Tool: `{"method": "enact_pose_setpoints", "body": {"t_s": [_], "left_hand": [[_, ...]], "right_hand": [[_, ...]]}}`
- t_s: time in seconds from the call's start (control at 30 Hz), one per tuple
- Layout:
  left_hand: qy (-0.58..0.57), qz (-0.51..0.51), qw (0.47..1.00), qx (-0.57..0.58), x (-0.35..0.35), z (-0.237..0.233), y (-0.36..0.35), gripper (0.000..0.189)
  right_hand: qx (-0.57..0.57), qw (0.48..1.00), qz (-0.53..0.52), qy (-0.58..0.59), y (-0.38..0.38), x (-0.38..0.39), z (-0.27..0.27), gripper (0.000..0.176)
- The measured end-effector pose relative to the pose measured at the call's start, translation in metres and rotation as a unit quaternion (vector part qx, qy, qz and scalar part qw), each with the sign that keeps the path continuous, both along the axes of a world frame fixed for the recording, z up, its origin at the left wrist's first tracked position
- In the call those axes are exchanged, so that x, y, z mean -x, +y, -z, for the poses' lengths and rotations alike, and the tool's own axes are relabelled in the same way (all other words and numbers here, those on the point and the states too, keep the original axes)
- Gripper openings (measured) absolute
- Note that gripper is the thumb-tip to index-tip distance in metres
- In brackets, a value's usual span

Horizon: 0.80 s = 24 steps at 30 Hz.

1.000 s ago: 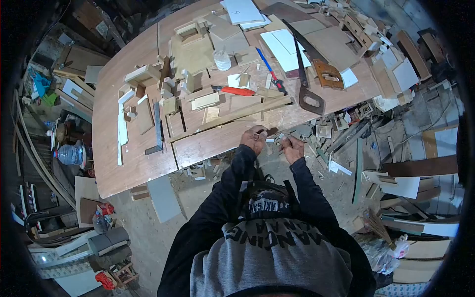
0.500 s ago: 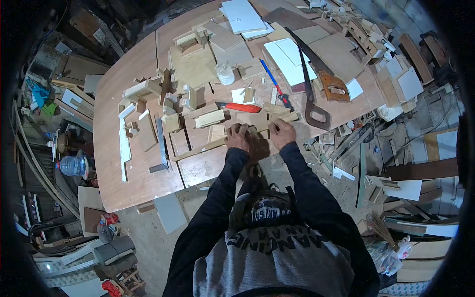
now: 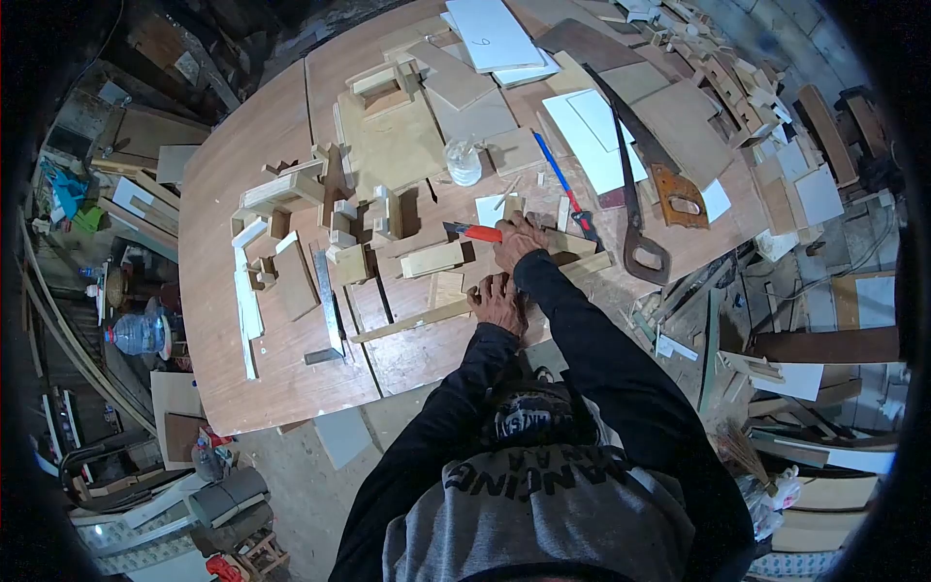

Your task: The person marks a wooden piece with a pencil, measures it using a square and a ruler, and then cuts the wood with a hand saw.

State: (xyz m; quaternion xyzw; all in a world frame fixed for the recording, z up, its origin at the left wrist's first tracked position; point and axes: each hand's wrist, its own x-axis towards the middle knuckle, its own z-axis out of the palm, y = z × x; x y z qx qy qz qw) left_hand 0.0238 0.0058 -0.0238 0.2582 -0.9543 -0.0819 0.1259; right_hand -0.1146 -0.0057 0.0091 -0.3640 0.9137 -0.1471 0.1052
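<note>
My left hand (image 3: 498, 305) lies near the front edge of the table, its fingers curled over a long thin wooden strip (image 3: 417, 323). The strip runs slantwise along that edge, and its middle is hidden under the hand. Farther in, my right hand (image 3: 521, 240) is closed on the rear end of a red utility knife (image 3: 482, 233), whose blade end points left. Small wood blocks lie around both hands, among them a pale block (image 3: 433, 259). A blue and red long-handled tool (image 3: 567, 184) lies just beyond my right hand.
To the right lie two handsaws, one with a dark handle (image 3: 647, 259) and one with a wooden handle (image 3: 681, 198). A clear jar (image 3: 464, 162) stands mid-table. On the left are a metal try square (image 3: 330, 308) and wooden assemblies (image 3: 281, 193). Offcuts litter the floor.
My right hand has left the strip's right part and moved forward and left onto the red knife. My left hand stays at the strip. The whole view has shifted slightly.
</note>
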Motion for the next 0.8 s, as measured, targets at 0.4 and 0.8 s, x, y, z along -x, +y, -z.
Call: {"method": "enact_pose_setpoints", "body": {"t_s": [0.4,0.8], "left_hand": [[-0.002,0.037,0.996,-0.085,0.001,-0.022,-0.008,0.051],[-0.01,0.06,0.993,-0.099,0.003,-0.031,-0.014,0.048]], "right_hand": [[0.059,0.998,0.027,-0.011,0.038,0.029,-0.021,0.033],[-0.083,0.969,0.233,-0.009,0.068,0.11,-0.002,0.038]]}}
